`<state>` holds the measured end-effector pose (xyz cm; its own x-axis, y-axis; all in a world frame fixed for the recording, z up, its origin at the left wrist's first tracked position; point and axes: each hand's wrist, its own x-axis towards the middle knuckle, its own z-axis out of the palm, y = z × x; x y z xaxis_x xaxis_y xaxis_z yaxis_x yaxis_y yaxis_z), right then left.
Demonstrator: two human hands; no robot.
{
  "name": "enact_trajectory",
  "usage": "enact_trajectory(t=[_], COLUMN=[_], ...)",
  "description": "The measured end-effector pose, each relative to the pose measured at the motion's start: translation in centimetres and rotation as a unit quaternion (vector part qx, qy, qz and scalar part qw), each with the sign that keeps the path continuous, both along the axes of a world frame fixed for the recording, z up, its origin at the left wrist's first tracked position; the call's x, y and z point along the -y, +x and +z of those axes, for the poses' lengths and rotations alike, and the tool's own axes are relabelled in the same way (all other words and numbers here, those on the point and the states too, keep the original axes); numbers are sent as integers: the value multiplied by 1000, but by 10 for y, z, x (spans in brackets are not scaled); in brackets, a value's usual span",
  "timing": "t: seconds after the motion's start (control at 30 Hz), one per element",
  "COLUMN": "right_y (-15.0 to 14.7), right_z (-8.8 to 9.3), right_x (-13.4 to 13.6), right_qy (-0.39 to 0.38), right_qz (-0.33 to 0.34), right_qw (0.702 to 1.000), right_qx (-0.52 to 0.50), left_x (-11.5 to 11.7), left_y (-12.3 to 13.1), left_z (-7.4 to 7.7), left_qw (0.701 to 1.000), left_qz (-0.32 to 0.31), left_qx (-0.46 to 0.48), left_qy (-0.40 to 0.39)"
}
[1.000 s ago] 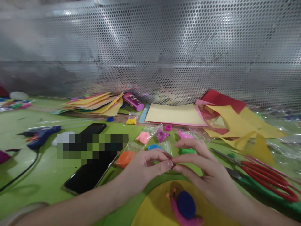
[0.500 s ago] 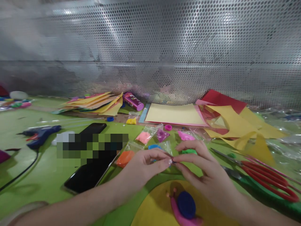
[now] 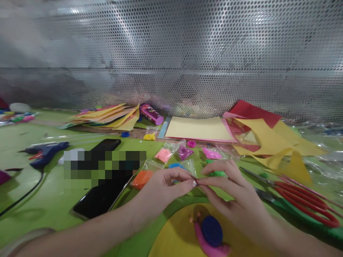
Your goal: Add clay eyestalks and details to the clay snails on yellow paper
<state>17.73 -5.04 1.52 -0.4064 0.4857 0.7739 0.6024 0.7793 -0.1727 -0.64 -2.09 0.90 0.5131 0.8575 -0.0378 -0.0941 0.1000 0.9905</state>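
Pink snail (image 3: 211,232) lies near left hand (image 3: 167,187) and right hand (image 3: 234,189) — both pinching a tiny dark piece (image 3: 197,181).

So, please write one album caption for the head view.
Hands close together over a green table, near a blue-shelled pink snail.

Craft workspace, glue gun (image 3: 49,151), scissors (image 3: 301,200), colored paper (image 3: 107,117), clay bags (image 3: 164,155)

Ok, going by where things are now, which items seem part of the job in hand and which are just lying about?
Seemingly part of the job:
tiny dark piece, mostly hidden, between left hand and right hand;
pink-and-blue snail figure;
yellow disc beneath it;
perhaps orange packet by the left hand.

Apparently lying about:
glue gun;
nearer black phone;
purple canister;
red-handled scissors.
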Motion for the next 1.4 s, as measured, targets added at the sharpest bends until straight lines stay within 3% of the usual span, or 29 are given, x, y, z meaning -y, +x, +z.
enact_trajectory(t=[1.17,1.4], right_y=[-2,0], right_z=[-3,-5], right_x=[2,-1], right_qy=[-20,-2], right_qz=[6,-10], right_qw=[1000,1000], right_qx=[0,1], left_x=[-2,-2], left_y=[1,0], left_z=[-4,-4], left_qw=[999,998], left_qz=[-16,-56], left_qx=[14,8], left_qy=[-41,-39])
